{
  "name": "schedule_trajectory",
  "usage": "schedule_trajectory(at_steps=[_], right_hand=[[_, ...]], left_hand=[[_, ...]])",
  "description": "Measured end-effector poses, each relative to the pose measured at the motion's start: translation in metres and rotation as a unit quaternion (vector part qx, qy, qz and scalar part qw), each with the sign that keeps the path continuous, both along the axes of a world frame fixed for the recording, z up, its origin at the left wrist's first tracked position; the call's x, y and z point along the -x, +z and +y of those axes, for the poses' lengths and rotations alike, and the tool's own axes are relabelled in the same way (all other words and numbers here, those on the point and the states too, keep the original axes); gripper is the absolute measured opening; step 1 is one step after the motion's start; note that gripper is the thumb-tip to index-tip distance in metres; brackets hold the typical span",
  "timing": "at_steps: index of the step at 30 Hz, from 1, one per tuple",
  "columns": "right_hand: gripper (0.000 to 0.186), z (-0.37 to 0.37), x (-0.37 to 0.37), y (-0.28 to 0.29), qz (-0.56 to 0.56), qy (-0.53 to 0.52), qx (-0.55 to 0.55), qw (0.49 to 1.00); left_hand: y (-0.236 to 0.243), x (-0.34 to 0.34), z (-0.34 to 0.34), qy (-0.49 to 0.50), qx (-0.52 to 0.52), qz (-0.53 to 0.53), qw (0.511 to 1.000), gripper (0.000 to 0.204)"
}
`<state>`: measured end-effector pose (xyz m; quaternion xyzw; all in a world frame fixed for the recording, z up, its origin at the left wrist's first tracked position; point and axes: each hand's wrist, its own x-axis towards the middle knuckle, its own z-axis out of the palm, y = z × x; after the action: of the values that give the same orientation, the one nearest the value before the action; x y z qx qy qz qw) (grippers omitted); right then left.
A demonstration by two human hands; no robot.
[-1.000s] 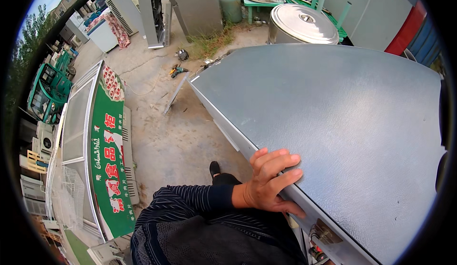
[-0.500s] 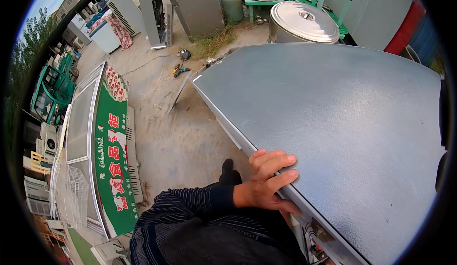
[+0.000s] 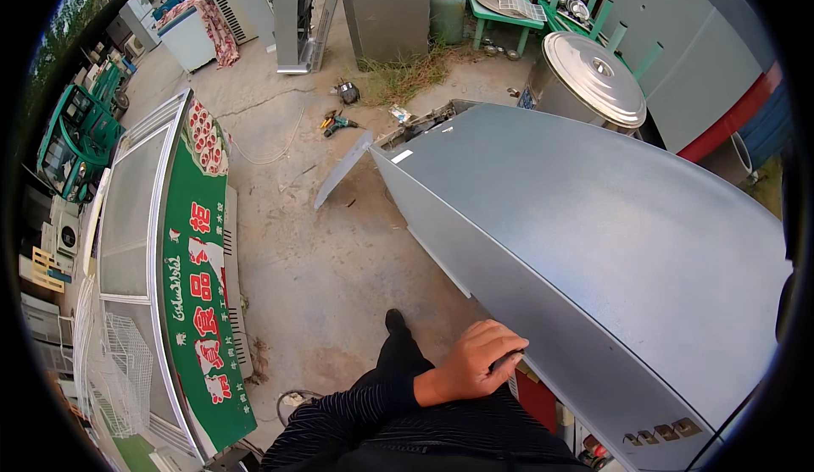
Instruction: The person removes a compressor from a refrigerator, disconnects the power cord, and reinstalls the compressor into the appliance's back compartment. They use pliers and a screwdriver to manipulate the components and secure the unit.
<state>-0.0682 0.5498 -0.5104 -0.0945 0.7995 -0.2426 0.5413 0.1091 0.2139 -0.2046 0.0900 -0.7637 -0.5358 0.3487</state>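
My left hand (image 3: 476, 358) is closed beside the near long side of a large grey metal cabinet (image 3: 585, 192) lying flat like a tipped-over appliance. A small dark thing (image 3: 508, 359) shows between the thumb and curled fingers; I cannot make out its kind. Whether the hand also touches the cabinet is unclear. Several small brownish fittings (image 3: 664, 431) sit on the cabinet's side at its near end. A thin grey panel (image 3: 343, 169) sticks out from the far left corner. No part of my right hand shows.
On the left stands a green-fronted display freezer (image 3: 203, 294) with a wire basket (image 3: 127, 362). A cordless drill (image 3: 339, 124) lies on the concrete floor. Beyond the cabinet are a lidded steel drum (image 3: 585, 82), a green table (image 3: 479, 6) and a gas cylinder (image 3: 447, 16). A red thing (image 3: 537, 400) lies below my hand.
My left hand has come off the cabinet's top edge and closed around a small dark thing. The view has shifted, so more of the cabinet's long side shows.
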Motion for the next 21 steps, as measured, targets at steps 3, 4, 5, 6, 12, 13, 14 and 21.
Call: schedule_trajectory(at_steps=[3,4,5,6,12,13,14,21], right_hand=[[0.050,-0.023,-0.023,-0.013,0.033,0.129,0.021,0.991],[0.050,-0.031,-0.033,-0.018,0.038,0.170,0.032,0.984],[0.050,-0.040,-0.040,-0.023,0.040,0.202,0.043,0.978],[0.050,-0.051,-0.050,-0.028,0.039,0.228,0.053,0.971],[0.033,-0.182,-0.080,-0.051,0.171,0.364,0.188,0.896],[0.026,-0.207,-0.088,-0.036,0.231,0.365,0.213,0.876],[0.024,-0.253,-0.095,-0.014,0.193,0.380,0.234,0.874],[0.028,-0.353,-0.147,-0.158,0.109,0.312,0.205,0.921]], left_hand=[[-0.011,-0.054,-0.066,-0.003,-0.037,-0.117,0.992,0.027],[-0.007,-0.071,-0.087,0.003,-0.039,-0.153,0.987,0.026],[-0.005,-0.086,-0.107,0.008,-0.041,-0.188,0.981,0.026],[-0.015,-0.099,-0.126,0.002,-0.026,-0.216,0.976,0.037],[-0.020,-0.172,-0.242,-0.038,0.015,-0.436,0.899,0.058],[-0.024,-0.168,-0.261,-0.062,0.008,-0.452,0.890,0.059],[-0.031,-0.179,-0.280,-0.039,-0.007,-0.449,0.893,0.060],[-0.076,-0.223,-0.460,0.017,-0.055,-0.421,0.905,0.059]])
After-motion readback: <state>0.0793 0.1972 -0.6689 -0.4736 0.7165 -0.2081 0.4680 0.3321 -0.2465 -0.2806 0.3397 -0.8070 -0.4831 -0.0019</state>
